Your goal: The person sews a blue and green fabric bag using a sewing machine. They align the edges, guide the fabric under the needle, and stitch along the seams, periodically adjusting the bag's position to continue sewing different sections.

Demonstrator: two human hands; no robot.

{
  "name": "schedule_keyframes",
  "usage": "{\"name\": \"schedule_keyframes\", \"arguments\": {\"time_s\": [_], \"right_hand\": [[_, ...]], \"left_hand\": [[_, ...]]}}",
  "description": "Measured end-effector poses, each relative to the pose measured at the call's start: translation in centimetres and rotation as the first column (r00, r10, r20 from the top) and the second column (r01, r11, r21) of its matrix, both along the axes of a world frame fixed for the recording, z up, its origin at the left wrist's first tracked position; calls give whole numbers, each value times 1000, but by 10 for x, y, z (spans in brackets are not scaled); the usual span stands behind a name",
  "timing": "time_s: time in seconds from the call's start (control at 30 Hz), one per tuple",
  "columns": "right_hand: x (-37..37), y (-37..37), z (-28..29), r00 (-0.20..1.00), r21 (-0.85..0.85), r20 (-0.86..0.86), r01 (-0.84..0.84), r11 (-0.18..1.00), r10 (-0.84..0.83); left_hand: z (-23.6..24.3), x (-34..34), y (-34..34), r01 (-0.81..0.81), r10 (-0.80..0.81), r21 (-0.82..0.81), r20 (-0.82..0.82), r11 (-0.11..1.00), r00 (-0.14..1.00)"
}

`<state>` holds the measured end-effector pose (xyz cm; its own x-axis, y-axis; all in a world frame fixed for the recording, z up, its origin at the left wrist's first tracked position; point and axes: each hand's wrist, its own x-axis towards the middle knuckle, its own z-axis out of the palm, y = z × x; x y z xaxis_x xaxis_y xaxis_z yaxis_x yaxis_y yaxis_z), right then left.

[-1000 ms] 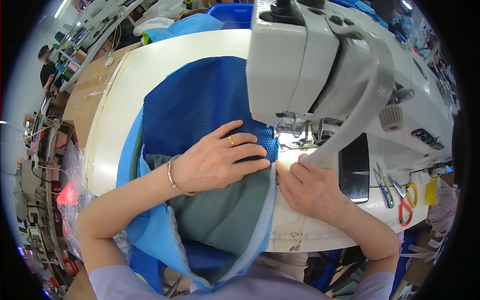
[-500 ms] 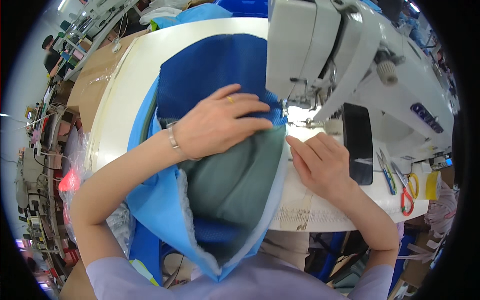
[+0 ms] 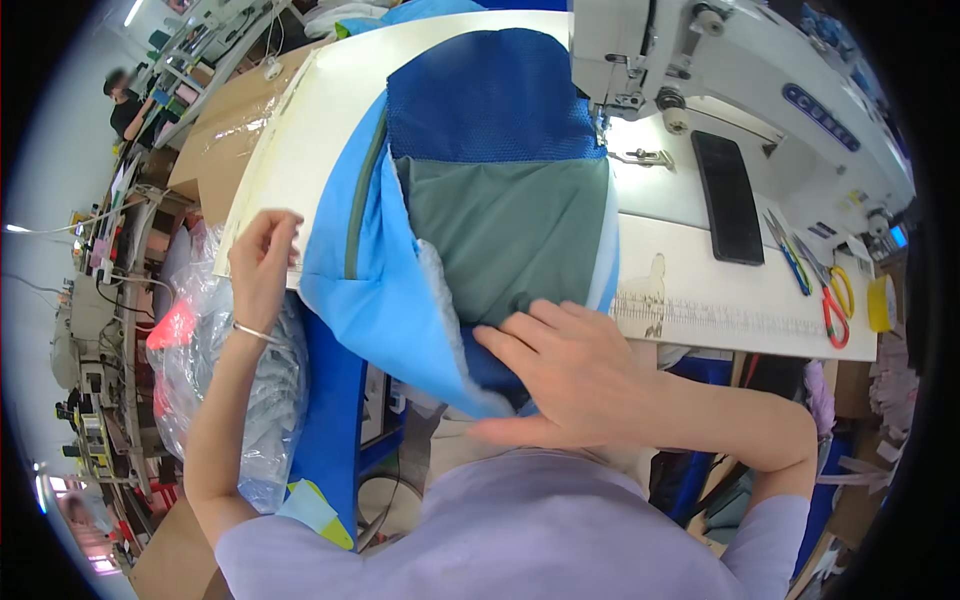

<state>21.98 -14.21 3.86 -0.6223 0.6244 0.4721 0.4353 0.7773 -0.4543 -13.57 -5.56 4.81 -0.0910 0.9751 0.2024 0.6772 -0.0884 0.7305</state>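
A sewn fabric piece lies on the white sewing table, with a dark blue mesh panel (image 3: pixel 490 95), a grey-green panel (image 3: pixel 515 210) and a light blue side panel (image 3: pixel 350 300) with a green strip. Its right edge sits at the needle area (image 3: pixel 601 125) of the sewing machine. My right hand (image 3: pixel 570 375) rests on the near end, thumb and forefinger spread, over the grey-green and dark blue cloth. Off the piece's left side, my left hand (image 3: pixel 265 262) is raised with curled fingers. I see nothing in it, and a gap separates it from the cloth.
The white sewing machine (image 3: pixel 740 60) stands at the back right. A black phone (image 3: pixel 728 198) lies beside it, with blue-green snips (image 3: pixel 790 258), red-handled scissors (image 3: pixel 833 310) and a yellow tape roll (image 3: pixel 880 303) farther right. Clear plastic bags (image 3: pixel 255 400) and cardboard (image 3: pixel 240 125) flank the table's left.
My left hand has lifted off the cloth and moved left. My right hand has come from beside the needle to the piece's near end. The cloth now lies flatter, and the view has shifted.
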Motion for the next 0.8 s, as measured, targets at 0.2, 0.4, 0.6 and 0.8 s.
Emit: {"name": "schedule_keyframes", "arguments": {"time_s": [0.2,0.4,0.6,0.8], "right_hand": [[-34,-15,-16,993,-9,2,-118,993,118],[-26,-56,43,860,234,-362,-290,928,360],[-29,-94,41,836,328,-382,-276,904,394],[-14,-118,0,909,88,-234,-335,938,346]], "left_hand": [[-39,-37,-36,-37,164,-481,225,876,960],[-45,-17,-34,-99,140,-777,-14,621,990],[-44,64,38,83,-130,-579,-40,811,991],[-43,91,78,95,-176,-497,-119,863,977]]}}
